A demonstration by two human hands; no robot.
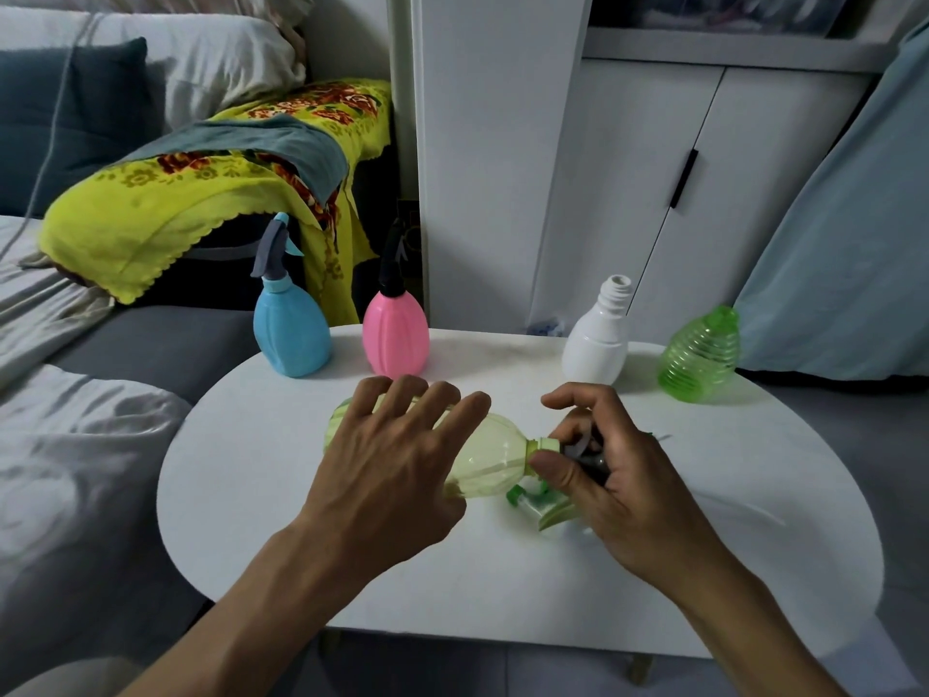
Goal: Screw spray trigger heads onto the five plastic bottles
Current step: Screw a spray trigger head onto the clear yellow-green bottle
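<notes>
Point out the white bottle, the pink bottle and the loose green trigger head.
white bottle [595, 347]: head view, on its rounded body.
pink bottle [395, 334]: head view, on its ribbed body.
loose green trigger head [533, 503]: head view, on its green collar end.

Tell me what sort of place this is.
Most likely a bedroom or living room at home. A bed or sofa with a pillow lies on the left, a white cupboard stands behind, and the bottles sit on a small white table.
</notes>
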